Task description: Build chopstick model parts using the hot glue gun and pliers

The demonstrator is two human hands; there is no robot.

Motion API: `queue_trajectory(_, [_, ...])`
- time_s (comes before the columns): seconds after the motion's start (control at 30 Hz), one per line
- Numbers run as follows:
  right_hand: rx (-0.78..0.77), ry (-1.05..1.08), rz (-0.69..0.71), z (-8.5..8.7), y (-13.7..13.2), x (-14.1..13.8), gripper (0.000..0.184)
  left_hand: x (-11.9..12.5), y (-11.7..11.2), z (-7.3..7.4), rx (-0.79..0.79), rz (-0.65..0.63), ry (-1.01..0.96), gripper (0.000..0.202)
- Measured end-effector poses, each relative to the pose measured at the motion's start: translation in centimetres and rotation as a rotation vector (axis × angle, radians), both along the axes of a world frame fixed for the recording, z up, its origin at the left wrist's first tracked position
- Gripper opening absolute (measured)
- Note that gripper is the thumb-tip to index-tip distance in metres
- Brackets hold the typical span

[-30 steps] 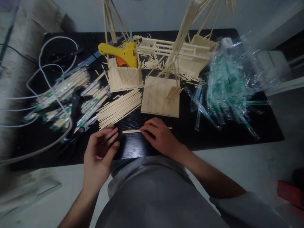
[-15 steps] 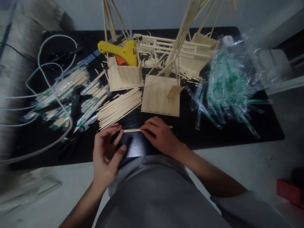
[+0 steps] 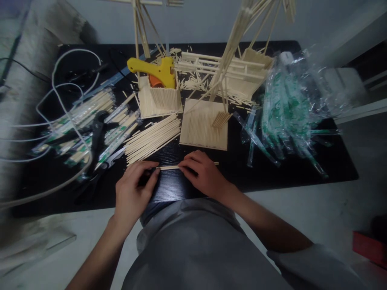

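Observation:
A few thin wooden sticks (image 3: 169,167) lie side by side on the black table (image 3: 272,173) near its front edge. My right hand (image 3: 201,174) lies flat on their right part and presses them down. My left hand (image 3: 133,191) touches their left end with its fingertips. Just behind them sits a loose pile of bare sticks (image 3: 152,137) and a flat square panel of glued sticks (image 3: 204,125).
A yellow glue gun (image 3: 155,70) rests in a small stick box (image 3: 159,99). Tall stick frames (image 3: 229,44) rise at the back. Wrapped chopsticks (image 3: 87,117), black scissors (image 3: 96,139) and white cable (image 3: 57,112) lie left; empty plastic wrappers (image 3: 290,108) are heaped right.
My left hand has moved forward from the table edge to the left end of the sticks. My right hand has stayed on them.

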State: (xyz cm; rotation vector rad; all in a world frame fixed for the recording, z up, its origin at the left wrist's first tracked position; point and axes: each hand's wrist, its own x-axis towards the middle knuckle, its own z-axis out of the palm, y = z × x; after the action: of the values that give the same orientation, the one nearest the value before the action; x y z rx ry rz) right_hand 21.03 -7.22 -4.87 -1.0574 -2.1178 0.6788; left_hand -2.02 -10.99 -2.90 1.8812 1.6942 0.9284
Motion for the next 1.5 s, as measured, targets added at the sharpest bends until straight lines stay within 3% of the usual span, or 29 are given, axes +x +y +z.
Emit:
queue_trajectory(0.13, [0.005,0.002,0.004,0.1,0.0,0.1,0.012,-0.1,0.6,0.3,0.086,-0.127,0.154,0.007])
queue_trajectory(0.43, [0.002,0.007,0.001,0.1,0.0,0.1,0.012,-0.3,0.7,0.3,0.170,-0.177,0.317,0.011])
queue_trajectory(1.1, [-0.001,-0.012,0.009,0.2,0.0,0.1,0.012,0.0,1.9,1.6,0.015,-0.335,0.163,0.015])
queue_trajectory(1.5, [-0.009,-0.016,0.003,0.0,0.0,0.1,0.014,0.5,2.5,0.9,0.023,-0.368,0.200,0.021])
